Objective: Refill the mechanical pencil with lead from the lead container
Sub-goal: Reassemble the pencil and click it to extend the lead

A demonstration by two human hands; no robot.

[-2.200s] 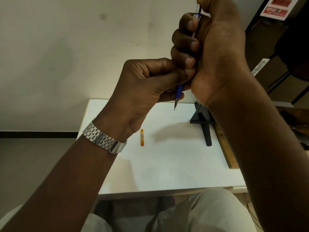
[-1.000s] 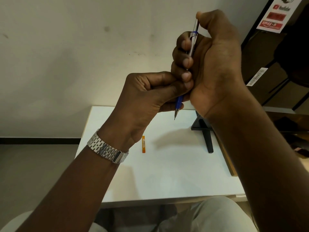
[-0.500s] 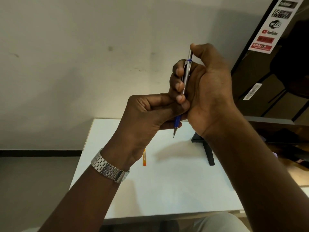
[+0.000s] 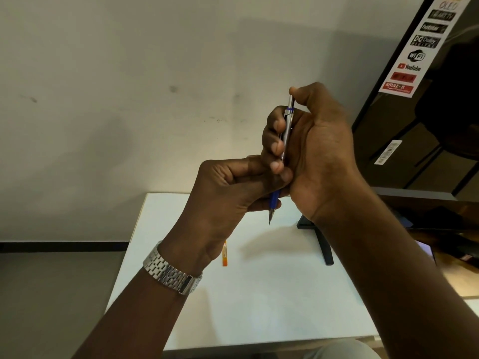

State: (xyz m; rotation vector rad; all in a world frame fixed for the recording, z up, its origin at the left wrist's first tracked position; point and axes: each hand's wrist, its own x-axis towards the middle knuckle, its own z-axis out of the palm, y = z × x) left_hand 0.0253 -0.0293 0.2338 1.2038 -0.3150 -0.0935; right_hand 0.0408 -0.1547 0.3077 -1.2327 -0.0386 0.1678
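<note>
The mechanical pencil [image 4: 287,130] has a silver barrel and a blue grip and stands nearly upright, tip down, above the white table [image 4: 259,294]. My right hand [image 4: 316,156] is wrapped around its barrel with the thumb resting on the top end. My left hand [image 4: 228,193] pinches the blue grip just above the tip. The orange lead container [image 4: 224,253] lies flat on the table below my left wrist, apart from both hands.
A black TV screen [image 4: 427,112] with stickers stands at the right, its black stand foot [image 4: 327,251] on the table. A brown wooden surface [image 4: 458,281] adjoins the table's right side. A pale wall is behind. My knees show below the table's near edge.
Both hands with the pencil have sunk lower in the view as the camera tilted up. The grip on the pencil is unchanged. The lead container has stayed on the table.
</note>
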